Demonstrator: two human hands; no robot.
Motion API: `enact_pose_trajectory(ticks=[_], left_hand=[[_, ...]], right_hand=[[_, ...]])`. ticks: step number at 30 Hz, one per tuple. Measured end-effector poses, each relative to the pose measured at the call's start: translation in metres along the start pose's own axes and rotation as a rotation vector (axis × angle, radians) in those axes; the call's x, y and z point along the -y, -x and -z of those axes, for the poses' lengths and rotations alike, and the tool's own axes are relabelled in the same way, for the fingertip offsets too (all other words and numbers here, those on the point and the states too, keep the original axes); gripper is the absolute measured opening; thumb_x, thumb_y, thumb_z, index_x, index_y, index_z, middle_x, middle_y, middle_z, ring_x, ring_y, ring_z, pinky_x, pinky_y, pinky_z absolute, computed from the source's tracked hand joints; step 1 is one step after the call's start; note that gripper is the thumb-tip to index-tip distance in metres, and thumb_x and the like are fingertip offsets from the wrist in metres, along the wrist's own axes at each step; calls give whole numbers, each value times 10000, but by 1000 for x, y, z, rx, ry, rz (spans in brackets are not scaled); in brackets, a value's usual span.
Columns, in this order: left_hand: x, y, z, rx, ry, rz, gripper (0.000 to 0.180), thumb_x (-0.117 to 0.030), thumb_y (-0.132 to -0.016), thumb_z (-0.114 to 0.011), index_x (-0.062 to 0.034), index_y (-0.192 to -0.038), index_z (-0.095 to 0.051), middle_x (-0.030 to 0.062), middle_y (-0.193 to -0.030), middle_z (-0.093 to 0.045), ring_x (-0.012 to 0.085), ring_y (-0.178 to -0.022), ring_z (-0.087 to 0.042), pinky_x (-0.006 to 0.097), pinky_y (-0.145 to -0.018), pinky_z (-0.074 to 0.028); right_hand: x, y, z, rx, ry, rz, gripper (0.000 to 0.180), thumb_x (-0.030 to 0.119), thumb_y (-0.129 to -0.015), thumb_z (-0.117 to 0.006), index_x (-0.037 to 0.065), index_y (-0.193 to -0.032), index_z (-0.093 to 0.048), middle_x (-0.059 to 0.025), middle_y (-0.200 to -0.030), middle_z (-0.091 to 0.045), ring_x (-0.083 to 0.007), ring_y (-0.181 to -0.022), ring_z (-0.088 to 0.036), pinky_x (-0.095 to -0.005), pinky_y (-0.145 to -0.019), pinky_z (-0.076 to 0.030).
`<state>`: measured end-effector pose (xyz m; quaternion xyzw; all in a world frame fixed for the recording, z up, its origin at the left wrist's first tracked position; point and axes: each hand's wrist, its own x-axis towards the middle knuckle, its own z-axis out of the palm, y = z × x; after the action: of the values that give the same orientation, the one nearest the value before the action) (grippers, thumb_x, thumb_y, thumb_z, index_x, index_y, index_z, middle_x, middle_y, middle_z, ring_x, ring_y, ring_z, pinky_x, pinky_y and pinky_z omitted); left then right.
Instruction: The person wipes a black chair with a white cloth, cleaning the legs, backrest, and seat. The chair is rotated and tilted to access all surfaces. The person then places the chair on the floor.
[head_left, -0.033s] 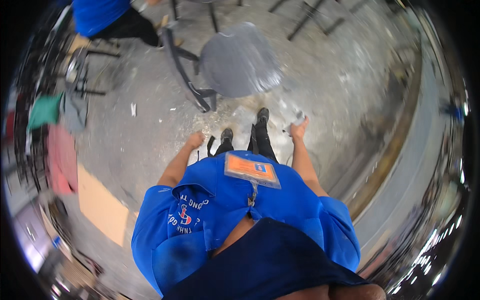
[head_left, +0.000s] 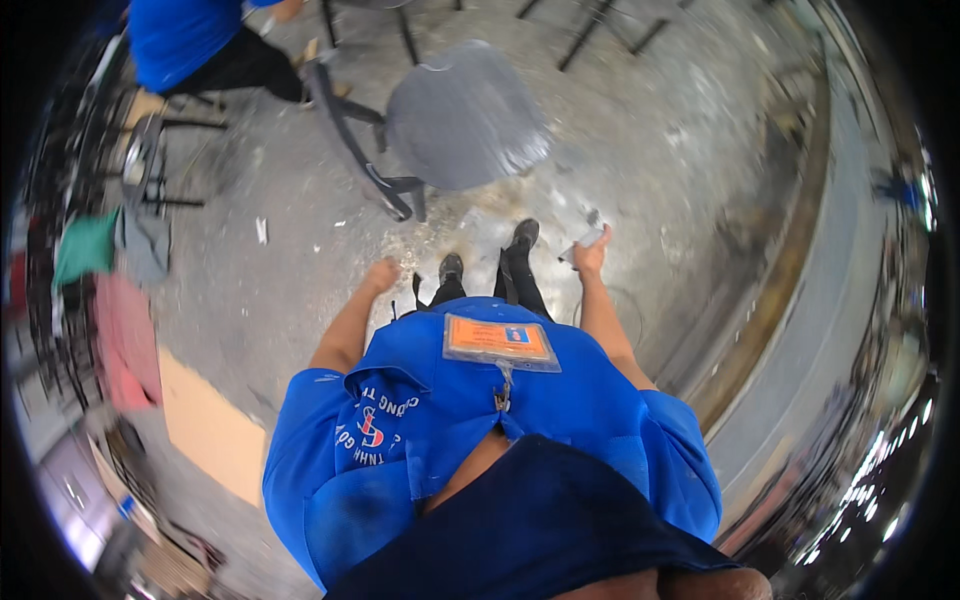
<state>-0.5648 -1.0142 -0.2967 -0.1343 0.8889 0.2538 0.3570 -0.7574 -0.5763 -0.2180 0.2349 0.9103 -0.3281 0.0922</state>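
My left hand (head_left: pixel 382 274) hangs in front of me, a little blurred. Its fingers are curled in and no held thing shows. On the other side, my right hand (head_left: pixel 592 252) grips a small flat grey piece (head_left: pixel 578 254) with a dark edge; its exact kind is too small to tell. Ahead of both hands stands a chair (head_left: pixel 465 118) with a worn grey seat and a dark frame. Neither hand touches the chair.
Another person (head_left: pixel 185 45) in blue is at the far left. Green cloth (head_left: pixel 85 245) and red cloth (head_left: pixel 127 340) lie along the left side, near a tan board (head_left: pixel 210 420). A long grey ledge (head_left: pixel 800 330) runs along the right. More chair legs (head_left: pixel 585 35) stand farther ahead.
The whole view has shifted slightly, with the chair and the other person a little farther left. My left hand has moved slightly left; the grey piece is still in my right hand.
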Motion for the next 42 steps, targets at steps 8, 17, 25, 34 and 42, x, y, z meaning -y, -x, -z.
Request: enact_pose_trajectory(ticks=[8,17,25,34,42], left_hand=[[-15,-40,58,20,-288,25,344,-342,-872,-542,-65,-1066,-605,215,-1094,-594,393,-1055,-544,457,-879,-449],[-197,-46,-70,193,-240,-408,300,-332,-856,-571,-48,-931,-634,208,-897,-650,354,-919,-613,443,-794,-473],[-296,37,-291,418,-242,-690,219,-228,-889,-555,-15,-907,-600,106,-732,-665,186,-566,-645,330,-516,-504],[-410,188,-452,619,-803,-1453,240,-285,-835,-607,-69,-939,-627,166,-884,-658,373,-882,-614,456,-742,-485],[-572,177,-552,583,108,-837,174,-208,-869,-597,-39,-886,-632,68,-694,-648,147,-600,-615,285,-531,-493]], right_hand=[[-173,127,78,-83,-69,-345,751,201,-652,-696,54,-1309,-362,-255,-1174,-542,-383,-1104,-529,-439,-937,-419],[-361,376,53,-432,-291,-984,639,373,-679,-720,-58,-1114,-535,-252,-1113,-580,-380,-1060,-556,-431,-916,-439],[-503,591,26,-673,-396,-1308,535,362,-738,-677,-23,-1092,-564,-248,-1067,-603,-385,-1015,-577,-427,-860,-469],[-480,838,-87,-1433,-800,-1760,920,307,-617,-813,-39,-1324,-337,-214,-1212,-522,-312,-1106,-529,-382,-923,-445],[-360,755,-231,-735,-1127,-2056,868,379,-686,-739,-16,-1342,-330,-225,-1266,-488,-330,-1158,-499,-394,-960,-416]])
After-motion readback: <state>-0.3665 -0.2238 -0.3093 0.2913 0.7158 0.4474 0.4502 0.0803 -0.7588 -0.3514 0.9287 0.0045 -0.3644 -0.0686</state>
